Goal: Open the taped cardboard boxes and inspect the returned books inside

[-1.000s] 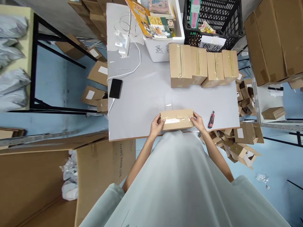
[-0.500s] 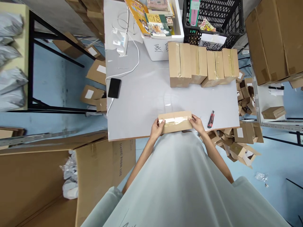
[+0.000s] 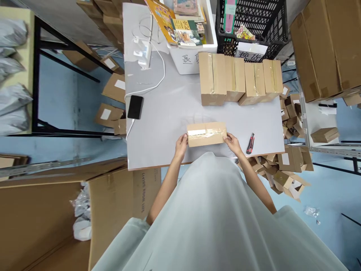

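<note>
A brown cardboard box [image 3: 207,140], with clear shiny tape and a white label along its top, is held between my two hands near the table's front edge. My left hand [image 3: 181,145] grips its left end, fingers closed at the corner. At the right end, my right hand [image 3: 232,143] pinches the other corner. A red and black utility knife [image 3: 250,143] lies on the table to the right of my right hand.
Several taped boxes [image 3: 213,81] stand in a row at the table's back right. Behind them are a white bin [image 3: 184,62] with books and a black crate [image 3: 252,41]. A black phone [image 3: 135,107] with a white cable lies at left. A large open carton [image 3: 113,214] stands at lower left.
The box has moved a little away from my body, and its top now shows more fully, with the white label visible. Both hands moved with it, still at its ends.
</note>
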`<state>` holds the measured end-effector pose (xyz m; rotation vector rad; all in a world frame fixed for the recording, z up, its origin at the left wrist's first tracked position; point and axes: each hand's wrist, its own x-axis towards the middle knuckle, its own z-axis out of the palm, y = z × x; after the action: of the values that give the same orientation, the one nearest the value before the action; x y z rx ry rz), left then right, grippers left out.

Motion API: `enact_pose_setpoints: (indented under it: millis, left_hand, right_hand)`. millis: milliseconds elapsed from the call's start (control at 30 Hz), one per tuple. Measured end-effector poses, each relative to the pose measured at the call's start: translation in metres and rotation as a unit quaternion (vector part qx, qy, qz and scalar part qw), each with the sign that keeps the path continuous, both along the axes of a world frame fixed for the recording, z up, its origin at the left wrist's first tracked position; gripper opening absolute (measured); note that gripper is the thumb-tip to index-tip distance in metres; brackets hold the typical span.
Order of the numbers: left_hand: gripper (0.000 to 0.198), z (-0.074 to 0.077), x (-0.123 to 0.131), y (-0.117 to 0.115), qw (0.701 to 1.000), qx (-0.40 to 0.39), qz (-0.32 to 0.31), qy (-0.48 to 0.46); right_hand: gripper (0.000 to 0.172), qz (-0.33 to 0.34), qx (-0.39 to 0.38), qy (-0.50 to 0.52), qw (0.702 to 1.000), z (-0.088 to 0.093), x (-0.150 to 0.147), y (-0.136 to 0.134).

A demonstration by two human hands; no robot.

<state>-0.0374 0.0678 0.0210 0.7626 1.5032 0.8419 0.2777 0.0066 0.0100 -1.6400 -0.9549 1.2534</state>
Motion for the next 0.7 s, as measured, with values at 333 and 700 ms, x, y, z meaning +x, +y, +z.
enact_pose_setpoints:
  millis: [333, 700]
  left_hand:
    - [0.066, 0.008, -0.006, -0.027, 0.998, 0.049, -0.033, 0.029]
    - [0.047, -0.024, -0.008, 0.013, 0.986, 0.125, -0.080, 0.081]
  right_hand:
    - [0.076, -0.027, 0.016, -0.040, 0.999, 0.016, -0.004, -0.021]
    - [0.057, -0.018, 0.031, -0.118, 0.992, -0.005, 0.004, 0.028]
